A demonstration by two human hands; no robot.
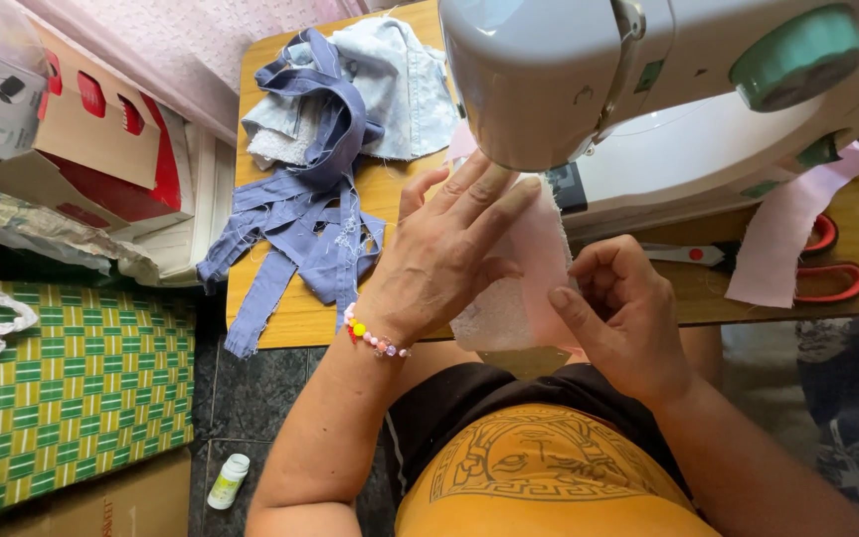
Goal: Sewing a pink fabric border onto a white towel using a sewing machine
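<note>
My left hand point(444, 254) lies spread flat on the pink cloth point(524, 283) under the sewing machine point(589, 80), right hand point(618, 313) pinching its near edge; fingertips near the hidden needle risk a prick, I judge.

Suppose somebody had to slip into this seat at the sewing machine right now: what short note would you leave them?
Left hand: flat on the pink fabric piece, fingers under the sewing machine head.
Right hand: pinching the fabric's near edge.
Nearby: blue denim strips to the left on the wooden table; red-handled scissors and another pink strip to the right.
Done: fabric placed at the machine. Any stitching is hidden.
Left: probably guiding it through.
</note>
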